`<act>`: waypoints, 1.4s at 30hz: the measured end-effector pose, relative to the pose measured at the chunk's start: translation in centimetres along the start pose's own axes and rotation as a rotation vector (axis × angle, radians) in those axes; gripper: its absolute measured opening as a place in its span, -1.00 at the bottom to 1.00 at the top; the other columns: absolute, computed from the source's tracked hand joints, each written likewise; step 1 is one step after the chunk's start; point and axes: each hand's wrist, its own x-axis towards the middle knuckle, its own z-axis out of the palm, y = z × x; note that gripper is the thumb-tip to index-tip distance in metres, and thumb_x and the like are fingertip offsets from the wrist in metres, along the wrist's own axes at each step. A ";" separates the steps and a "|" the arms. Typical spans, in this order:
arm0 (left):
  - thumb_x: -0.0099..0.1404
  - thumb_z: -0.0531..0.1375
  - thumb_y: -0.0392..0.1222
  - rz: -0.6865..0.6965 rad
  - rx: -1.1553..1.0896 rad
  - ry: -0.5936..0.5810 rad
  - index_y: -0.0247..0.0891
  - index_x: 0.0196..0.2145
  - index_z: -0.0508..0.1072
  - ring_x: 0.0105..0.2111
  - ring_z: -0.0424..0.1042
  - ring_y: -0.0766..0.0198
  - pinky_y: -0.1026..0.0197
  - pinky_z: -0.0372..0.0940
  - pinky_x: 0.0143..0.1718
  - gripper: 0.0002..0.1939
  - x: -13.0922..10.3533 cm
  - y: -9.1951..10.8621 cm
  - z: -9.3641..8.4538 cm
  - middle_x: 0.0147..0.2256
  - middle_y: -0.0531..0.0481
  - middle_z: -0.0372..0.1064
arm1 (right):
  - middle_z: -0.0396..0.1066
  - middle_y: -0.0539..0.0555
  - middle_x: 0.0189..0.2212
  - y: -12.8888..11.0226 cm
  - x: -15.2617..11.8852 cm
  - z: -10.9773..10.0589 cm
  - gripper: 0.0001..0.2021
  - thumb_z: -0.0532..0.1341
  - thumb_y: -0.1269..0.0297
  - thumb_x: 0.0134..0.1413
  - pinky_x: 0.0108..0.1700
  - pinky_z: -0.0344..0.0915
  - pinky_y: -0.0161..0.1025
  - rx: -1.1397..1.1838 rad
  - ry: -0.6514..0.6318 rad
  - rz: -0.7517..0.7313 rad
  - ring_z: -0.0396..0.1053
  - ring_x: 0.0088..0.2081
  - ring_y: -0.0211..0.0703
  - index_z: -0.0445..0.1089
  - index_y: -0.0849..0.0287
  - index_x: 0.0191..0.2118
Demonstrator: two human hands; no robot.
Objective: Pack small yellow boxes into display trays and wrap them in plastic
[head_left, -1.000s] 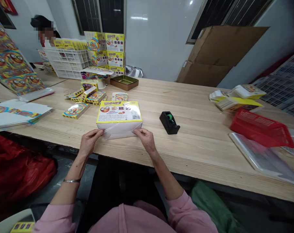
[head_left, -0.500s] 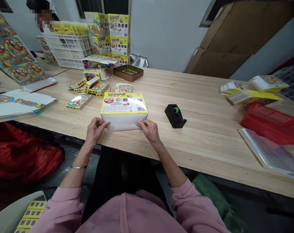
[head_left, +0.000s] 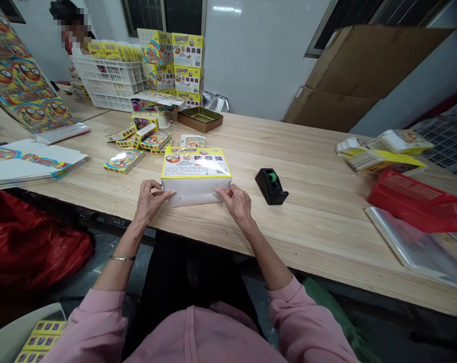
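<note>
Presently | box (head_left: 196,162): glossy, yellow-edged printed top, plain white near side | hands (head_left: 148,202) (head_left: 238,204) pinching its near corners

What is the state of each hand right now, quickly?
Left hand: closed, pinching the near left corner of the yellow-and-white rectangular cardboard box.
Right hand: closed, pinching its near right corner.

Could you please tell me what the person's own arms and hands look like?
The left hand and right hand are both ungloved. Loose, plain pink sleeves stop short of the wrists. A thin, silver-coloured bracelet circles the left forearm; none shows on the right.
</note>
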 end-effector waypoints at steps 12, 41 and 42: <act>-0.02 0.45 -0.04 -0.205 -0.315 -0.256 -0.27 -0.03 0.49 0.04 0.45 -0.05 -0.11 0.35 0.12 -0.40 0.4 -0.8 -0.6 0.02 -0.18 0.48 | 0.59 0.09 -0.26 3.1 2.8 -0.2 -0.65 0.32 -0.02 0.02 -0.04 0.42 0.00 0.472 -0.206 -0.048 0.53 -0.20 0.08 0.53 0.15 -0.20; 0.21 0.24 0.15 -0.349 -0.652 -0.168 -0.05 0.12 0.40 0.17 0.35 -0.07 -0.14 0.27 0.17 -0.44 -6.8 2.2 -6.8 0.18 -0.12 0.36 | 0.26 0.15 0.27 1.9 -4.8 -0.8 -0.44 0.13 -0.18 0.21 0.21 0.30 0.15 0.887 -0.497 0.097 0.27 0.25 0.14 0.21 -0.08 0.24; 0.25 0.17 0.25 -0.392 -0.639 -0.165 -0.04 0.14 0.41 0.17 0.36 -0.06 -0.13 0.28 0.17 -0.43 -7.3 2.2 -6.3 0.16 -0.10 0.39 | 0.20 0.14 0.31 1.6 -5.6 -0.9 -0.38 0.10 -0.22 0.20 0.23 0.28 0.15 0.879 -0.497 0.090 0.21 0.29 0.14 0.15 -0.08 0.29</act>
